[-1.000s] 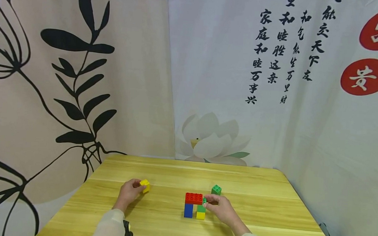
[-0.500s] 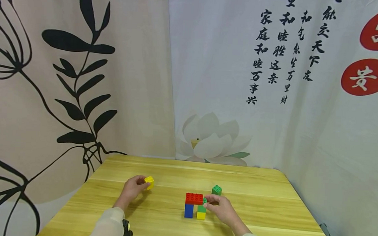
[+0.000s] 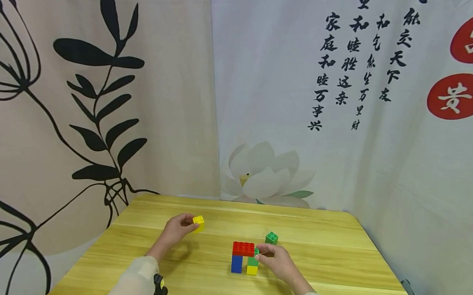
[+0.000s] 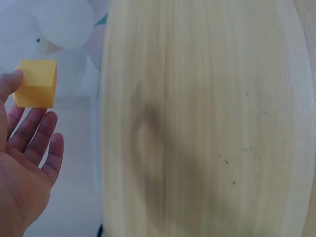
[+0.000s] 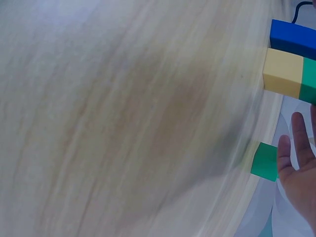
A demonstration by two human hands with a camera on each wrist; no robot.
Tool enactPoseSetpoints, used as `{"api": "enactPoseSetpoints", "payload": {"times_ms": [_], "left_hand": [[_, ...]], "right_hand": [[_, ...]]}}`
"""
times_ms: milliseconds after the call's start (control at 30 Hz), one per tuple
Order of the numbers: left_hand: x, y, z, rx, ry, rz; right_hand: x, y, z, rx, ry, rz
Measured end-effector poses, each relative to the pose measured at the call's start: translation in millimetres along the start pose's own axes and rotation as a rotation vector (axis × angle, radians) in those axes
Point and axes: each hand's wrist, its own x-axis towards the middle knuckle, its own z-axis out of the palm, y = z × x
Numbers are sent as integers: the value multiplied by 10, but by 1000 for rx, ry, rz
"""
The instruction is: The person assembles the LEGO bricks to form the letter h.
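My left hand [image 3: 178, 227] pinches a yellow brick [image 3: 199, 223] between thumb and fingers, raised over the left part of the table; the left wrist view shows this brick [image 4: 37, 83] against the backdrop. Right of it stands a small brick arch. A red brick [image 3: 243, 248] lies across a blue brick [image 3: 236, 264] and a column with a yellow brick [image 3: 252, 270] under a green brick [image 3: 252, 261]. At the red brick's right end, my right hand [image 3: 280, 263] holds a small green brick [image 3: 257, 251] between thumb and forefinger; its fingertips are cut off in the right wrist view.
Another green brick [image 3: 271, 237] stands loose behind the right hand. All the bricks are on a wooden table [image 3: 334, 257]. A printed cloth [image 3: 183, 96] hangs along its back edge. My left wrist wears a black strap [image 3: 159, 288].
My left hand has moved right and a little up in the head view, carrying the yellow brick. The right hand and the arch have stayed in place.
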Motion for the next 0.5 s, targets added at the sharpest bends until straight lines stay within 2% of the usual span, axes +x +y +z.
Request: {"api": "enactPoseSetpoints", "payload": {"times_ms": [500], "left_hand": [[-47,306,85,-8,-49,80]], "right_hand": [[-6,1,7,23,-2,-3]]}}
